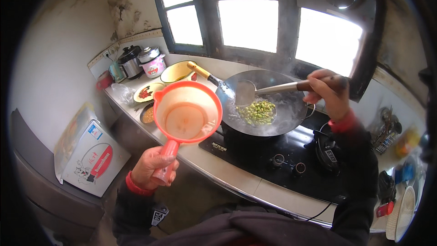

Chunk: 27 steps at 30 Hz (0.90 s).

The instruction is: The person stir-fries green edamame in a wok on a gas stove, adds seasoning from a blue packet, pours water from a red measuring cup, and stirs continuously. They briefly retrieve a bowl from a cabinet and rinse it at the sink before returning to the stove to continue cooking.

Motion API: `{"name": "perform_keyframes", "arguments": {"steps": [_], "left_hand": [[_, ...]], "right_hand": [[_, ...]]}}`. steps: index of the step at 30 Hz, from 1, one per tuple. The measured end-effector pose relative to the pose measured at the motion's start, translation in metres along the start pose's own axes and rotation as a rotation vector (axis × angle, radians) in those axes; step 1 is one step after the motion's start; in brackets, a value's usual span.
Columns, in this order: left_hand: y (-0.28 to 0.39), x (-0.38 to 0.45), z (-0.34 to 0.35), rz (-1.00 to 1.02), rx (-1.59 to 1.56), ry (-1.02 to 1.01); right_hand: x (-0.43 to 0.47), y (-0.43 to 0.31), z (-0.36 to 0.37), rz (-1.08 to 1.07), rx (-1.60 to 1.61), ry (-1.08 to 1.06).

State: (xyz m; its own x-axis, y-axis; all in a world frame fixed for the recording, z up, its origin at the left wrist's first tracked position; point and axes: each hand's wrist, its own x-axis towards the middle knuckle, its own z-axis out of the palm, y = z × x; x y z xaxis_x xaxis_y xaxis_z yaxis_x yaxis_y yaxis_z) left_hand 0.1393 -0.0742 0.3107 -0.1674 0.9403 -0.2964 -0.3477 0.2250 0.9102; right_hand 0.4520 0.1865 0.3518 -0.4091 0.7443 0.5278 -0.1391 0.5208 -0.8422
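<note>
My left hand (153, 167) grips the handle of a red-rimmed plastic water ladle (187, 109), held up over the counter's front edge. Its bowl faces me; whether a little liquid lies in the bottom I cannot tell. My right hand (327, 92) is closed around the dark handle of a metal wok spatula (245, 94). The spatula's blade is inside a steaming wok (290, 116), at the upper left of a heap of green beans (257, 112). The wok sits on a black gas stove (245, 155), its wooden handle (199, 70) pointing to the back left.
Along the counter's left stand a yellow enamel basin (177, 71), a plate of red peppers (147, 92), a dark bowl of beans (147, 114), a pink rice cooker (152, 63) and a pressure cooker (130, 62). A white carton (97, 162) is at left; a white basket (403, 215) at right.
</note>
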Motion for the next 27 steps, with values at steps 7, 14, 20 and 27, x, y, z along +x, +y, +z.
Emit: {"name": "perform_keyframes", "arguments": {"steps": [7,14,20,27], "left_hand": [[-0.016,-0.024,-0.009,-0.013,-0.005,0.022],[-0.025,-0.026,-0.021,-0.024,-0.078,0.017],[-0.025,-0.016,-0.026,-0.005,-0.070,-0.004],[-0.025,-0.016,-0.026,-0.022,-0.078,-0.021]], "right_hand": [[0.041,0.035,0.006,0.123,-0.029,0.131],[0.042,0.002,-0.001,0.167,-0.087,0.213],[0.027,0.004,0.025,0.085,-0.049,0.106],[0.028,-0.008,0.015,0.116,-0.142,0.112]]}}
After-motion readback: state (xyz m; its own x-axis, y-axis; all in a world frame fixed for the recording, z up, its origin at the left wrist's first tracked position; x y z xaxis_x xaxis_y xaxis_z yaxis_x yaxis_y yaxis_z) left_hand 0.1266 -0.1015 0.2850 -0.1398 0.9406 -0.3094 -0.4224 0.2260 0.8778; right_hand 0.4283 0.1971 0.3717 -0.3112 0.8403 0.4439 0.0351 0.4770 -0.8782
